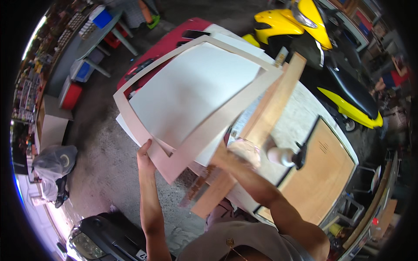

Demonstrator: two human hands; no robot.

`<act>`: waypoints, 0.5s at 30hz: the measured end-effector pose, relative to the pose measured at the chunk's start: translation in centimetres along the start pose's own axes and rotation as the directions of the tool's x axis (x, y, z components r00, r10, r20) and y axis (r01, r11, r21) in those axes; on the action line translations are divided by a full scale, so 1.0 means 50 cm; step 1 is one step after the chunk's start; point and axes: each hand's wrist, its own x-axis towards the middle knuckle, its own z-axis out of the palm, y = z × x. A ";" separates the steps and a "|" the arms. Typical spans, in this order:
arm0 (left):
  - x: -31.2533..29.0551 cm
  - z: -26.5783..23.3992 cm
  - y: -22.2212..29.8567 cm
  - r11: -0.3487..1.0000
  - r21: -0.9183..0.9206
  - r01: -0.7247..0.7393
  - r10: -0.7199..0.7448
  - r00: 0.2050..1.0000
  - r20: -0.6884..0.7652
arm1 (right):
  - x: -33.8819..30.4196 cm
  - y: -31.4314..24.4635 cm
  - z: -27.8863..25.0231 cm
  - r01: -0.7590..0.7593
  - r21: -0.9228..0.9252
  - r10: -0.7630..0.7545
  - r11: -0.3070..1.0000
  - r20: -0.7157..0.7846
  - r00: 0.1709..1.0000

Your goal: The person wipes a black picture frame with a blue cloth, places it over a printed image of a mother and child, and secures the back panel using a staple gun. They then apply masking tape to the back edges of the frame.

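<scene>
A pale rectangular mat frame (228, 108) with a large cut-out window is tilted above the table. At its near left corner, my left hand (147, 157) grips the border, thumb on top. My right hand (221, 155) is close to the frame's near right edge; motion smears its fingers, so I cannot tell whether it touches the frame. Beneath the frame lies a white sheet (191, 91). Long wooden planks (274, 102) run beside my right hand. A crumpled clear plastic bag (247, 153) and a white spray bottle (281, 156) with a black trigger are just right of it.
A wooden panel (324, 161) with dark edging lies on the table's right side. Beyond stands a yellow and black scooter (305, 26). A red surface (183, 32) is at the far side. A black vehicle (102, 237) is near left; a plastic-covered bundle (54, 163) sits further left.
</scene>
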 end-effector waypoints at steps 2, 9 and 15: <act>0.029 -0.048 -0.032 0.999 0.006 0.044 -0.044 0.999 0.023 | -0.112 -0.048 -0.002 -0.118 -0.001 0.117 0.993 0.148 0.982; 0.087 -0.187 -0.106 0.905 0.412 0.111 -0.077 0.992 -0.100 | -0.511 -0.147 -0.074 -0.167 0.309 0.084 0.936 0.264 0.961; -0.249 0.066 -0.301 0.062 0.975 -0.213 0.614 0.778 0.131 | -0.907 -0.037 -0.151 -0.546 0.614 0.359 0.571 0.411 0.838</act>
